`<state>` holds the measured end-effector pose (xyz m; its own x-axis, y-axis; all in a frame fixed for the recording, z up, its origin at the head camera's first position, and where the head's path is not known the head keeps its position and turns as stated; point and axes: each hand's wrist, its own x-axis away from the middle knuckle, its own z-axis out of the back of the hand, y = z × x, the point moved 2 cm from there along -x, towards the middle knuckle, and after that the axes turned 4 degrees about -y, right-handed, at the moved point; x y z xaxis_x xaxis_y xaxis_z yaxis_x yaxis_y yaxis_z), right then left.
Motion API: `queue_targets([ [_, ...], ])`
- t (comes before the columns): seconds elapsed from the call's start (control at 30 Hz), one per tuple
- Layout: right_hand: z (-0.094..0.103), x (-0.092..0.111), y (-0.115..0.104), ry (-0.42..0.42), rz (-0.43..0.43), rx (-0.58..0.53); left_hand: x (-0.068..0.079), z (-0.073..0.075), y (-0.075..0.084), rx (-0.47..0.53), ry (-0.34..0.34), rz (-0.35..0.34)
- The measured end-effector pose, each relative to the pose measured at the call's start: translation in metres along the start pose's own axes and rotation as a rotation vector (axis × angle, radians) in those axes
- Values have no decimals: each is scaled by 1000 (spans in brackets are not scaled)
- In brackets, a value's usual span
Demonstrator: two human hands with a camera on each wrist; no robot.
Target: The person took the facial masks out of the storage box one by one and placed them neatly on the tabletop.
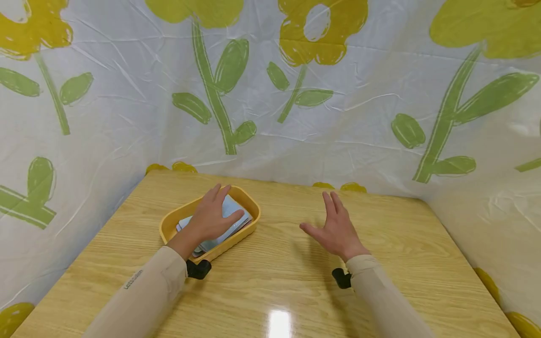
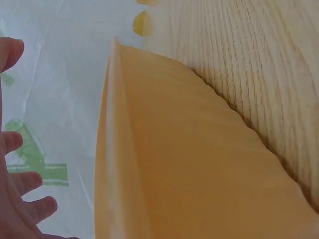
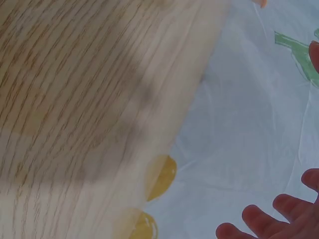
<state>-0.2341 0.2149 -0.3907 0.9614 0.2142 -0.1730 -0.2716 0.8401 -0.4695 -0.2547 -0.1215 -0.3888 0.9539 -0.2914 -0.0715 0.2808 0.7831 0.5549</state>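
Observation:
A yellow-orange plastic basket [image 1: 252, 205] stands on the left part of the table. Inside lies a small stack of light blue, flat folded-looking pieces [image 1: 231, 209], partly covered by the hand in the head view. My left hand [image 1: 211, 217] is over the basket, fingers spread and thumb out, holding nothing. In the left wrist view, the basket's side wall [image 2: 184, 144] fills the middle, with the fingertips off to the left. My right hand [image 1: 338, 230] hovers over the table right of the basket, its fingers extended and nothing in its grasp.
The wooden table [image 1: 279, 263] has a light grain and a bright reflection near its front. A white sheet [image 1: 351, 122] with yellow flowers and green leaves hangs along the back and both sides. Dark wrist mounts [image 1: 198, 269] sit below each hand.

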Motion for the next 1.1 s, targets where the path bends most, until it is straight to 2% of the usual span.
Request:
queue_targets([
  [0.3,-6,0,-4,17,9,-45,15,2,-11,52,19,-9],
  [0.57,-13,1,-8,17,5,-71,31,1,-20,34,101,-101],
  [0.7,-17,2,-11,-6,-4,-85,39,0,-26,34,138,-91],
  [0.87,-22,3,-14,-17,-5,-100,46,0,-32,53,138,-71],
  [1.1,-24,4,-18,-13,5,-92,58,-1,-40,73,173,-126],
])
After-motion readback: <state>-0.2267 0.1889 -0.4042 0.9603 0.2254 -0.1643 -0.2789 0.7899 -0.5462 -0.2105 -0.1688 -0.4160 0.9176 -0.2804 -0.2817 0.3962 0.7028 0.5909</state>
